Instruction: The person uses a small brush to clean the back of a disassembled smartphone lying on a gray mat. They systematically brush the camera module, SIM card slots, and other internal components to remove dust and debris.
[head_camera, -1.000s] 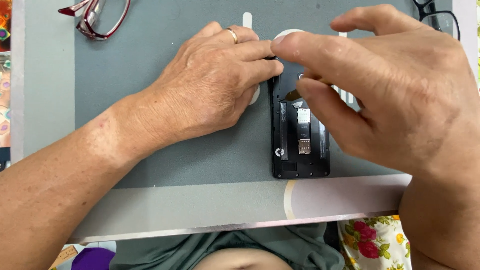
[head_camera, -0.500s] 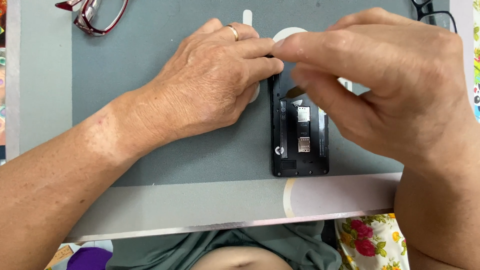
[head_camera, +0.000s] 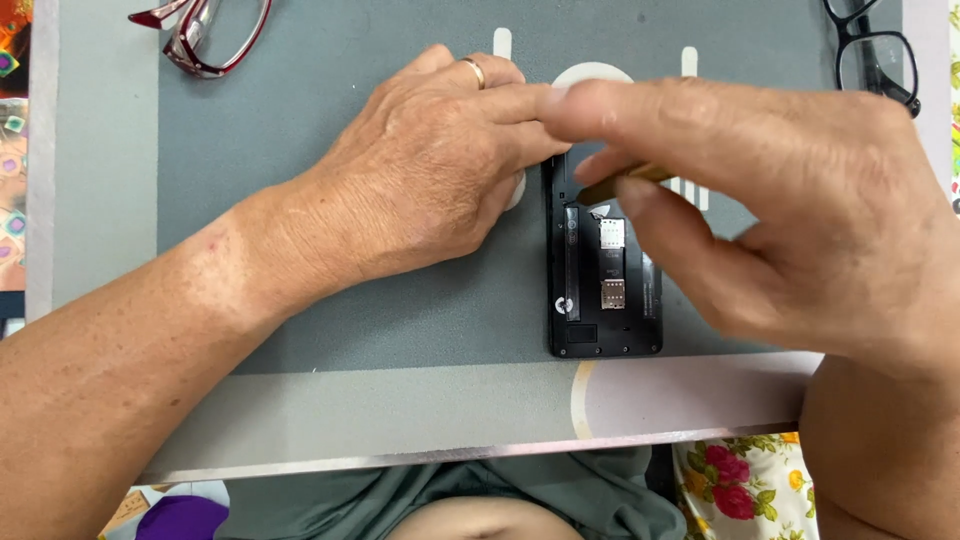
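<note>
The phone (head_camera: 605, 275) lies face down on the grey mat (head_camera: 330, 150) near the middle of the counter (head_camera: 400, 410), its back cover already off, so the dark inner frame and two small metal card slots show. No cover or battery can be seen anywhere on the mat, and the work inside the open back looks unfinished: a slim brownish tool (head_camera: 625, 182) points into the far end of the phone. The right hand (head_camera: 790, 210) pinches that tool between thumb and fingers. The left hand (head_camera: 430, 175), a ring on one finger, rests just left of the phone, its fingertips pressed to the phone's far left corner, holding it down rather than gripping it.

The tool's tip and the phone's far end are hidden under the fingers, so what it touches cannot be told. Red-framed glasses (head_camera: 200, 30) lie at the far left and black-framed glasses (head_camera: 870, 50) at the far right, both cut off by the picture's edge.
</note>
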